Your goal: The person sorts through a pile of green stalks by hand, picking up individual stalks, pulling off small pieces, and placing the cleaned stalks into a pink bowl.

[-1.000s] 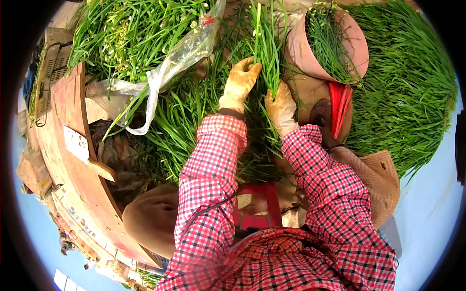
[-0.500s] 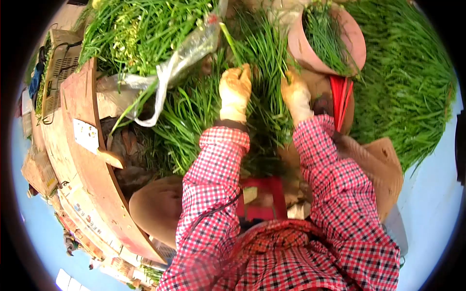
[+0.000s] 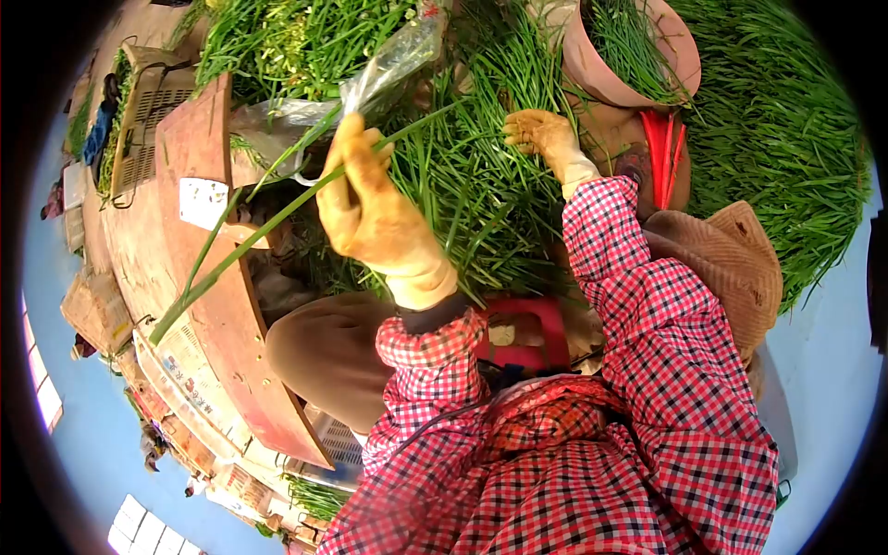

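Raised to the left, my gloved left hand (image 3: 379, 213) pinches a long green stalk (image 3: 245, 248) that slants from lower left to upper right over a wooden board. A thinner leafy part branches from it. My right hand (image 3: 541, 136), also in a stained yellowish glove, rests over the pile of long green stalks (image 3: 481, 199) between my knees. Its fingers are loosely stretched out toward the left, with nothing visible in them. A clear plastic bag (image 3: 393, 69) lies at the top of this pile, beside more cut greens (image 3: 296, 46).
A pink bucket (image 3: 673, 46) holding greens stands beyond my right hand, with red strips (image 3: 661, 157) below it. Greens (image 3: 786, 157) cover the right side. On the left are the wooden board (image 3: 199, 139), a white-bladed knife (image 3: 203, 202) and a plastic crate (image 3: 153, 120).
My left hand has moved left and toward me, lifting the stalk away from the pile. My right hand has shifted slightly left and upward, its fingers loosened. The view has turned a little.
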`<state>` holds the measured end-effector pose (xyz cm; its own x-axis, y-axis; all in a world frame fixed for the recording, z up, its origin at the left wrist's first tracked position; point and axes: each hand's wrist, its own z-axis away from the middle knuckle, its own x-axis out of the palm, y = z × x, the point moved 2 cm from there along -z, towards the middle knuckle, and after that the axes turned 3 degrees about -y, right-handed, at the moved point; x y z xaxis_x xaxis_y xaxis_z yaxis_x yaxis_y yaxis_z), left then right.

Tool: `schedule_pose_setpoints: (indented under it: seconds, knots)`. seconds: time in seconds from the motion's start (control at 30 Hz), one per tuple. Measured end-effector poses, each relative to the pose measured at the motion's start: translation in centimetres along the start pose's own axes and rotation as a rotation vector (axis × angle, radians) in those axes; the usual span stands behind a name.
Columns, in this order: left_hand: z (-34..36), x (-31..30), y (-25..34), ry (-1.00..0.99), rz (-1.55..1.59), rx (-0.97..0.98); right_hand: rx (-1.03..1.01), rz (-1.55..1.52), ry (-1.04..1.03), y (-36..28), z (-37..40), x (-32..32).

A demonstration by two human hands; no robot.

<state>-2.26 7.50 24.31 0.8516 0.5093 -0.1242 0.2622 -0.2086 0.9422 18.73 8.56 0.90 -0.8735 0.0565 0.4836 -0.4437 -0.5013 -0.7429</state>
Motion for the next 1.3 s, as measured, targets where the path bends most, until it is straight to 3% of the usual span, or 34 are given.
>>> schedule_pose_setpoints:
  seconds: [0.03, 0.07, 0.13, 0.33, 0.57, 0.63, 0.77, 0.97, 1.13, 1.23, 1.27, 1.3]
  knots:
    - [-0.2, -0.7, -0.1, 0.055, 0.077, -0.131, 0.033, -0.135, -0.115, -1.2, 0.8, 1.0]
    - [-0.3, -1.1, -0.5, 0.083, 0.123, -0.179, 0.041, 0.019, -0.011, -1.9, 1.4, 2.2]
    - [-0.1, -1.8, -2.1, 0.123, 0.294, -0.280, 0.031, 0.010, -0.134, -2.3, 1.8, 2.8]
    - [1.8, -2.9, -8.2, 0.069, 0.786, -0.511, 0.026, 0.004, -0.408, -2.8, 3.3, 3.5]
    - [4.3, -3.3, -11.8, 0.054, 0.860, -0.650, -0.060, -0.345, -0.322, -4.8, 3.3, 4.9]
    - [5.1, -2.9, -12.6, 0.048, 0.822, -0.666, -0.202, -0.239, -0.249, -5.4, 3.1, 4.9]
    - [6.1, -2.1, -13.2, 0.053, 0.796, -0.764, -0.276, -0.335, -0.105, -6.0, 3.5, 5.2]
    - [6.9, -1.6, -14.2, -0.043, 0.900, -0.722, -0.274, -0.334, -0.077, -5.6, 3.3, 5.1]
    - [7.3, -1.9, -14.5, -0.043, 0.805, -0.748, -0.299, -0.359, 0.011, -5.8, 3.2, 5.2]
    - [7.6, -2.1, -14.4, -0.050, 0.785, -0.757, -0.280, -0.189, -0.003, -6.6, 3.5, 5.5]
    - [7.8, -2.2, -14.4, -0.001, 0.736, -0.784, -0.195, 0.095, 0.090, -6.6, 3.7, 5.6]
    - [8.0, -3.0, -15.4, 0.030, 0.771, -0.777, -0.214, 0.288, 0.051, -6.3, 2.8, 5.1]
